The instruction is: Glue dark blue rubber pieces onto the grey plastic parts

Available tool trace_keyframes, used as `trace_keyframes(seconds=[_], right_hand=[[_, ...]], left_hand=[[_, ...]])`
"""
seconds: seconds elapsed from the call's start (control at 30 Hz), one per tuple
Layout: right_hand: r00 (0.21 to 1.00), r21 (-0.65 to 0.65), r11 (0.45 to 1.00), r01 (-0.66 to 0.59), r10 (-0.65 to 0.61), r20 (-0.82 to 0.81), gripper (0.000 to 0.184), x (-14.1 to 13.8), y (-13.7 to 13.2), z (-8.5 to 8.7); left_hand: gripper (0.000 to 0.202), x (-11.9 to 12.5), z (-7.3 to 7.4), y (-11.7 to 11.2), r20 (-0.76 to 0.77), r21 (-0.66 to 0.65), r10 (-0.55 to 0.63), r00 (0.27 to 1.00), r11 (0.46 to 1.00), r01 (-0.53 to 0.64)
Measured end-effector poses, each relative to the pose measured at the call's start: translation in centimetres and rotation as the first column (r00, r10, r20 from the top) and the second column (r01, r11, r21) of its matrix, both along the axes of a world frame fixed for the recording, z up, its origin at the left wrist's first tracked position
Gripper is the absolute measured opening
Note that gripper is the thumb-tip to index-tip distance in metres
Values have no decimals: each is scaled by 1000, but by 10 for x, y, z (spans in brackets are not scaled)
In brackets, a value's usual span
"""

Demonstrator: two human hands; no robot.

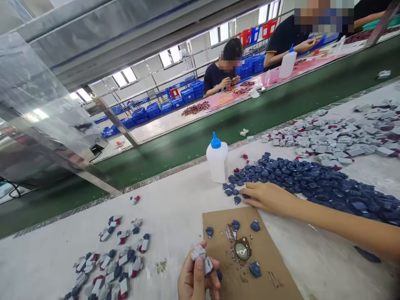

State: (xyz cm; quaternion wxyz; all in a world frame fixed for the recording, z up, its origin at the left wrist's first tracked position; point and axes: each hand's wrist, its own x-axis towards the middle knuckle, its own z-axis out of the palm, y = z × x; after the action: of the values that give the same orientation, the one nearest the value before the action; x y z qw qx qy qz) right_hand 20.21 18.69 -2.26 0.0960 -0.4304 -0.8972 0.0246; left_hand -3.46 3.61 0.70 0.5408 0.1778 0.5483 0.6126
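Observation:
My left hand is closed on a small light-grey plastic part made of blocky sections, held at the front edge of a brown cardboard sheet. A dark blue bit shows behind its fingers. My right hand reaches to the near left edge of a heap of dark blue plastic pieces; its fingers are stretched out, with a blue piece by the fingertips. On the cardboard lie several blue pieces, a round cap-like dish with clear liquid, and a few thin pins.
Joined grey, blue and red parts lie at left. A white bottle with a blue nozzle stands behind the cardboard. Grey parts are heaped at back right. Beyond runs a green conveyor belt, with co-workers seated across it.

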Motion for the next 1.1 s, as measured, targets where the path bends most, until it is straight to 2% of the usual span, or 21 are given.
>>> trace_keyframes(seconds=[0.13, 0.23, 0.3, 0.37, 0.43, 0.47, 0.6, 0.7, 0.83, 0.9, 0.97, 1.03, 1.1], right_hand=[[1000, -29, 1000, 3, -3, 4, 18, 0, 4, -1], [1000, -57, 998, 5, -6, -24, 17, -2, -8, 6], [986, -134, 985, -108, 88, -144, 20, -7, -27, 12], [931, -242, 923, -301, 229, -286, 24, -16, -49, 18], [892, -310, 855, -416, 317, -322, 26, -26, -67, 21], [897, -323, 848, -421, 336, -286, 25, -31, -74, 22], [930, -261, 894, -364, 365, -44, 17, -47, -81, 23], [909, -200, 903, -380, 405, 101, 24, -52, -79, 23], [875, -182, 880, -439, 465, 137, 32, -56, -78, 22], [871, -256, 858, -445, 481, 96, 29, -57, -75, 24], [896, -347, 837, -424, 443, -27, 21, -56, -72, 31], [913, -434, 805, -405, 338, -227, 15, -55, -71, 42], [890, -520, 756, -399, 181, -419, 17, -53, -74, 55]], left_hand=[[49, 5, -6, -18, -27, -11, 100, 995, 995, -100], [50, 9, -11, -29, -56, -34, 123, 991, 992, -125], [50, 13, -12, -34, -63, -54, 105, 993, 993, -108], [50, 19, -12, -38, -54, -65, 51, 997, 996, -55], [49, 25, -10, -40, -38, -56, -9, 999, 998, 7], [48, 28, -9, -41, -29, -47, -32, 999, 998, 31], [46, 36, -4, -43, -8, -18, -67, 998, 998, 67], [45, 34, -4, -45, -12, -13, -61, 998, 998, 61], [43, 30, -9, -48, -77, -9, -12, 997, 1000, 11], [42, 27, -11, -49, -120, -8, 23, 993, 1000, -24], [41, 26, -12, -49, -105, -21, 42, 994, 999, -44], [40, 25, -11, -48, -42, -31, 58, 997, 998, -59], [38, 25, -9, -47, 24, -24, 79, 997, 997, -79]])
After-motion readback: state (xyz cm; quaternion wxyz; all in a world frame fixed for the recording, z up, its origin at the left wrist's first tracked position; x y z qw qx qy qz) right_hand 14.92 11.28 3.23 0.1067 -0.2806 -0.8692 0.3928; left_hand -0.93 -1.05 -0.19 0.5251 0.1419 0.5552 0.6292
